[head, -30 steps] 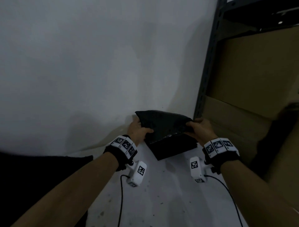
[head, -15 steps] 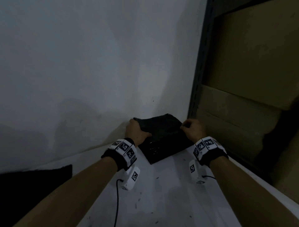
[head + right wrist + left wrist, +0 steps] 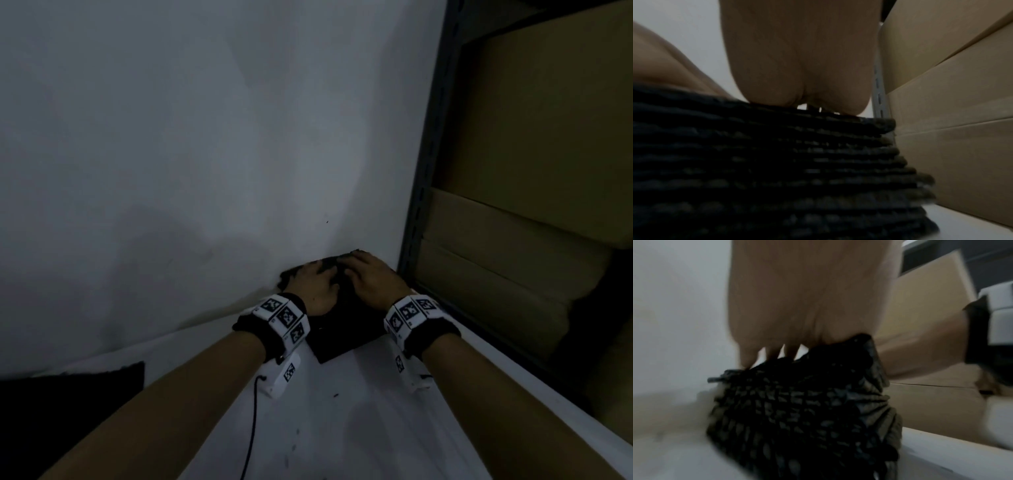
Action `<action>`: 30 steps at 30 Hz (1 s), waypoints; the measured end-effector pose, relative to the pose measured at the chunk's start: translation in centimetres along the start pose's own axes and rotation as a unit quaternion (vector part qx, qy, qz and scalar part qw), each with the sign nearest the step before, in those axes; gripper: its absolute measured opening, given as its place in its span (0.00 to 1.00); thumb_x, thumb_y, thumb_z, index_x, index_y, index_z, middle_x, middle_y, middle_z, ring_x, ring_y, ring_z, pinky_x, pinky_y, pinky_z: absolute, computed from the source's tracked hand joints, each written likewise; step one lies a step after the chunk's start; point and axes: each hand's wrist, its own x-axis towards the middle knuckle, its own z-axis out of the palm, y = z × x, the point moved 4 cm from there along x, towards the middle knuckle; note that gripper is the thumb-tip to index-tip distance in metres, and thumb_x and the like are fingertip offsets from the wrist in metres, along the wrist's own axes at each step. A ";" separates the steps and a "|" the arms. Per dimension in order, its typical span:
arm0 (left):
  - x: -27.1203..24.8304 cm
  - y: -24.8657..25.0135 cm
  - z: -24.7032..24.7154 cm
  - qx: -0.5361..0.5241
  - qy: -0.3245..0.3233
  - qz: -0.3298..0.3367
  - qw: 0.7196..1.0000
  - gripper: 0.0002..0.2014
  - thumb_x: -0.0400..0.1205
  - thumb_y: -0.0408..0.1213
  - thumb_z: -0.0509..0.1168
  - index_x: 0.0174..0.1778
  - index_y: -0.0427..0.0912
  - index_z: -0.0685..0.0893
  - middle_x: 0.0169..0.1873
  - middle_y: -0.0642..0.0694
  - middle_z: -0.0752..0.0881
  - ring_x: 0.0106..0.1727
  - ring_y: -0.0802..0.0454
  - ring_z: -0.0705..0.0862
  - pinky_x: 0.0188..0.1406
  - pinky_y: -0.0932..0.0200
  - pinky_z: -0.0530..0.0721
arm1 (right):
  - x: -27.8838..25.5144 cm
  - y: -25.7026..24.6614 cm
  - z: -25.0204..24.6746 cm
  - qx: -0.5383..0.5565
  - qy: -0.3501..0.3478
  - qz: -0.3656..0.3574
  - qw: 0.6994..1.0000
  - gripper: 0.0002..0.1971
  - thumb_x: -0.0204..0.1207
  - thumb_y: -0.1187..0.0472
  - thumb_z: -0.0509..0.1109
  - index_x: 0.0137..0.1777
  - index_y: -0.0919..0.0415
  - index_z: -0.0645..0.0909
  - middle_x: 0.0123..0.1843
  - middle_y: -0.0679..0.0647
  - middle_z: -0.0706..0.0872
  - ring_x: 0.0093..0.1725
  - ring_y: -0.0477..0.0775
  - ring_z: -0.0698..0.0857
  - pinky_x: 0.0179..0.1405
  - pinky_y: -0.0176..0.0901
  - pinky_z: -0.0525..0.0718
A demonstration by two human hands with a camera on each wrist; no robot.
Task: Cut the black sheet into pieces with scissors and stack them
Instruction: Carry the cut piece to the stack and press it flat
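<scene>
The stack of black, textured mesh-like sheet pieces point(image 3: 342, 339) sits in the far right corner of the white bench point(image 3: 342, 428), pushed up near the pale wall point(image 3: 171, 137) and just left of the dark metal shelf upright point(image 3: 421, 192). It lies directly under both of my hands, so neither arm has to reach sideways. I read its long axis as running from near-left to far-right, though the hands hide most of its top.

My left hand point(image 3: 317, 284) lies palm down on the left part of the top piece, fingers point(image 3: 772, 352) stretched forward to the far edge and pressing; it grips nothing. My right hand point(image 3: 368, 281) lies flat beside it on the right part, fingers extended, also pressing and not grasping. The two hands are nearly touching at the fingertips. Both forearms come in from the near side, wrists low over the stack.

I judge this as squaring the pile. A larger black sheet point(image 3: 68, 411) lies at the near left of the bench, well apart and closer to my left arm. No scissors are visible.
</scene>
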 end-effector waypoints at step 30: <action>-2.1 -3.0 3.1 0.010 -0.080 -0.118 0.990 0.47 0.75 0.79 0.47 0.85 0.64 0.36 0.87 0.45 0.36 0.87 0.37 0.38 0.85 0.35 0.42 | 1.5 1.4 2.6 -0.270 -0.124 0.039 0.954 0.37 0.83 0.31 0.44 0.88 0.47 0.51 0.90 0.44 0.43 0.89 0.51 0.40 0.86 0.61 0.36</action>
